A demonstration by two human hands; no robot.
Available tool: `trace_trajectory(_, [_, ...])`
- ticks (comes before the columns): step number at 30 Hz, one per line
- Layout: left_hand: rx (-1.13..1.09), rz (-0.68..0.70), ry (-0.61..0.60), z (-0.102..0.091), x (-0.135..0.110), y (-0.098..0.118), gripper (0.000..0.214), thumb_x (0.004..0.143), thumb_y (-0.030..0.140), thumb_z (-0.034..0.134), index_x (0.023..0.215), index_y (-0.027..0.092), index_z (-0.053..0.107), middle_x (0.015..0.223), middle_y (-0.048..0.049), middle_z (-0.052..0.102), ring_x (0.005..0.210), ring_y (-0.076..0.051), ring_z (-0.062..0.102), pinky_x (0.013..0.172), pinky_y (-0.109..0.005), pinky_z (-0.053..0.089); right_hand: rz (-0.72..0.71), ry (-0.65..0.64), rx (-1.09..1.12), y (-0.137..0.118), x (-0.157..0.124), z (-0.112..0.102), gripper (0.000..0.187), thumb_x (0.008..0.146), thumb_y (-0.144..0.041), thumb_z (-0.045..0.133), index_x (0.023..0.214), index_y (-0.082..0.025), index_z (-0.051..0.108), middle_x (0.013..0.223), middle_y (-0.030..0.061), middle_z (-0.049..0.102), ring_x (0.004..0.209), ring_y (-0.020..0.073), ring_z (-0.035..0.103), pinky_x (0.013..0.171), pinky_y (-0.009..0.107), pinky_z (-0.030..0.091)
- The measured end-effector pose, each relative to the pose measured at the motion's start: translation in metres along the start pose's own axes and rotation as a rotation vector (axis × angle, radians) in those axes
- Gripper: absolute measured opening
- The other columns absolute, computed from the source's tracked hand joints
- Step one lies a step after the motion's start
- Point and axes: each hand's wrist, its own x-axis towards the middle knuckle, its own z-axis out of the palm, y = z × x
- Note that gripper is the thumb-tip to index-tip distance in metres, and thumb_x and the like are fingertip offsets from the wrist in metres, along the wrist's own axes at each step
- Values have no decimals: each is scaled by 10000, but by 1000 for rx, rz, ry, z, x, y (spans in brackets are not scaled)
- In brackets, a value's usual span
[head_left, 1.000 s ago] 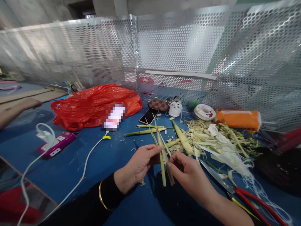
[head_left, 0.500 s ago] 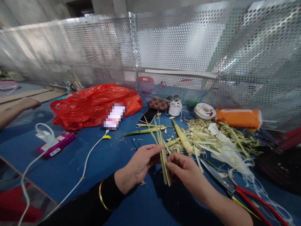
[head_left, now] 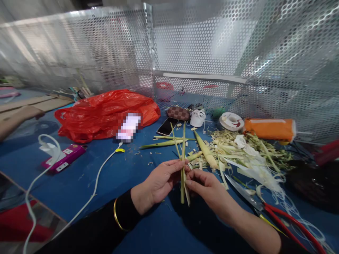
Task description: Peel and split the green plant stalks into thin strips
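Note:
Between my hands stand several narrow, pale green plant strips (head_left: 183, 148), held upright above the blue table (head_left: 106, 201). My left hand (head_left: 164, 178) pinches them at mid-length between thumb and fingers. Lower down, my right hand (head_left: 203, 183) pinches the strips' right side with thumb and forefinger; its other fingers are curled. Just beyond lies a pointed, pale yellow-green shoot (head_left: 206, 151), with a long green stalk (head_left: 161, 144) to its left. Shears (head_left: 261, 204) with red handles lie open at my right forearm.
A heap of plant scraps (head_left: 230, 148) spreads to the right, near an orange pack (head_left: 270, 128) and a ribbon roll (head_left: 231, 121). Behind stands a perforated metal screen (head_left: 106, 60). A red plastic bag (head_left: 106, 109), phone (head_left: 128, 127), cable and purple power strip (head_left: 63, 158) occupy the left, near another person's arm (head_left: 18, 118).
The strips in my hands have drawn closer together and turned slightly, with fewer tips fanned out at the top. Both hands stay nearly in place; the view has shifted a little.

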Motion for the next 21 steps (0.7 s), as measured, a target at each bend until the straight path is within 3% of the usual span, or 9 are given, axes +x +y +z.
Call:
trace_trajectory(4, [-13, -1, 54, 6, -2, 3, 100, 739, 194, 713, 731, 109, 660, 678, -33, 632, 605, -109, 587, 632, -230, 486, 38, -42, 124, 1, -1, 0, 256, 776, -420, 677, 810, -172, 629, 719, -19, 579, 644, 111, 524, 605, 244, 433])
trace_trajectory(8, [16, -12, 96, 8, -4, 5, 137, 724, 236, 713, 772, 126, 646, 677, -17, 615, 576, -106, 570, 531, -211, 451, 91, -127, 210, 3, -3, 1, 270, 804, -420, 663, 916, -176, 691, 745, 5, 647, 670, 119, 577, 671, 259, 452])
trace_trajectory(13, [112, -106, 82, 2, -4, 2, 272, 714, 422, 688, 785, 170, 617, 602, 16, 572, 391, -89, 446, 337, -203, 268, 178, -131, 370, 2, -7, 4, 343, 832, -470, 618, 926, -153, 713, 809, 59, 707, 743, 160, 649, 798, 317, 462])
trace_trajectory(16, [135, -109, 71, 1, -4, 0, 278, 734, 443, 659, 782, 171, 629, 558, 14, 561, 363, -87, 420, 337, -214, 263, 186, -153, 392, 0, -9, 6, 356, 851, -479, 589, 920, -148, 701, 816, 66, 713, 750, 165, 664, 777, 308, 475])
trace_trajectory(21, [88, -1, 89, 4, -5, 0, 223, 681, 330, 743, 738, 138, 646, 649, -5, 603, 474, -67, 496, 415, -192, 321, 181, -170, 338, 3, -11, 9, 342, 808, -474, 639, 855, -136, 661, 703, 48, 690, 646, 157, 667, 627, 265, 486])
